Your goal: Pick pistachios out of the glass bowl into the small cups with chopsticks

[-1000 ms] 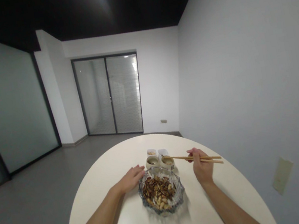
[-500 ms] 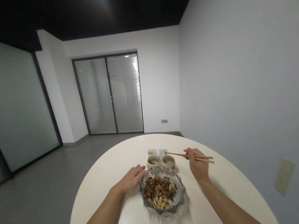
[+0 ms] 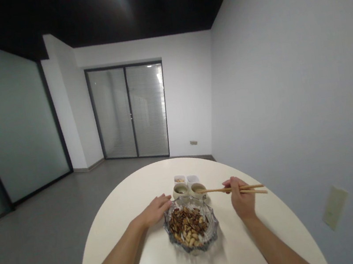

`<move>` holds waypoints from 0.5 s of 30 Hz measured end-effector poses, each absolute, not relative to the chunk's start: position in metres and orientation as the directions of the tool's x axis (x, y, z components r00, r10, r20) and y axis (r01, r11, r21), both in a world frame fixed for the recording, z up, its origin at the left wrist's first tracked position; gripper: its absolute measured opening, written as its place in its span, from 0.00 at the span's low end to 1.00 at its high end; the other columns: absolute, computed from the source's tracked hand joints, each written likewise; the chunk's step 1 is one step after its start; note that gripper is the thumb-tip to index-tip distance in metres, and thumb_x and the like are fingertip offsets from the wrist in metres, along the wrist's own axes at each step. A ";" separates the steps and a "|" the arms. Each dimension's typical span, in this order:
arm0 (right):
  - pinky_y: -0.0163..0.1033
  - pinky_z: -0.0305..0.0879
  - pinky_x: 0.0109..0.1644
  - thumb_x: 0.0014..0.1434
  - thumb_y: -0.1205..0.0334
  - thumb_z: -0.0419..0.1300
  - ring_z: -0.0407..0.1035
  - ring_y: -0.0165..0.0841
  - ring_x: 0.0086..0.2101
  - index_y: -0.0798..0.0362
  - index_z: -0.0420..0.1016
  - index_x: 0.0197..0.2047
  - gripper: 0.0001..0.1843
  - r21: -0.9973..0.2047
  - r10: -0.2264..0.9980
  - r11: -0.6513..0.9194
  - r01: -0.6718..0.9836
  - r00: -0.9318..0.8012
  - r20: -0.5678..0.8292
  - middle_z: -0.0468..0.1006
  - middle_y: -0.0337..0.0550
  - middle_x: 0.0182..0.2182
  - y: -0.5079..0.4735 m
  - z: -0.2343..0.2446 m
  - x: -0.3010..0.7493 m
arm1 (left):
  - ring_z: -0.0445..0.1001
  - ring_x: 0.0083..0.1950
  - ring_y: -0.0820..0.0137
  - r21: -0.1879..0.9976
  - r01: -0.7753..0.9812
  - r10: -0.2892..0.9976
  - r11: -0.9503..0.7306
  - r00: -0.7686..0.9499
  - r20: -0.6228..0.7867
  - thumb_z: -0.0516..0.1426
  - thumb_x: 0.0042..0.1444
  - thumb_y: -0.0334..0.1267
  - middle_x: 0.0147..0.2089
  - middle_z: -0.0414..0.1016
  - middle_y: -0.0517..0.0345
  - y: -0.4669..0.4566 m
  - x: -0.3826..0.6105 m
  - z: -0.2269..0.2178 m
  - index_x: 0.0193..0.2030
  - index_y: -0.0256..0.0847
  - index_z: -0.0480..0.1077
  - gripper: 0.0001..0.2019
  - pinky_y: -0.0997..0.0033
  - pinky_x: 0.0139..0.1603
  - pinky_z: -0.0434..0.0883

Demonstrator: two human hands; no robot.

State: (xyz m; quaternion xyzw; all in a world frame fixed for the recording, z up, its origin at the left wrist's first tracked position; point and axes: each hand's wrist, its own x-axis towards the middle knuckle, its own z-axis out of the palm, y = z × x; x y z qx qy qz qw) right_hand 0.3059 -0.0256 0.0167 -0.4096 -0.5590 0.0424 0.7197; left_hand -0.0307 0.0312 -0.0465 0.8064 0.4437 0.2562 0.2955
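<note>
Over the round tabletop (image 3: 118,230), seen from the head view, the right hand (image 3: 242,199) has a closed grip on chopsticks (image 3: 229,189), their tips at the right cup (image 3: 199,189). The left hand (image 3: 155,211), its grip open and empty, lies just beside the glass bowl (image 3: 194,246) of seeds (image 3: 181,221) and peanuts (image 3: 190,238). Behind the bowl are the left cup (image 3: 181,190) and two white dishes (image 3: 186,180).
</note>
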 end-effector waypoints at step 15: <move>0.33 0.60 0.17 0.70 0.33 0.53 0.64 0.30 0.15 0.52 0.77 0.22 0.36 -0.597 0.554 0.739 0.313 0.223 0.802 0.70 0.39 0.13 -0.045 0.024 0.292 | 0.54 0.80 0.45 0.690 0.568 0.855 -0.449 0.496 0.149 0.45 0.67 0.71 0.76 0.66 0.50 0.032 -0.031 -0.046 0.63 0.47 0.78 0.37 0.39 0.81 0.43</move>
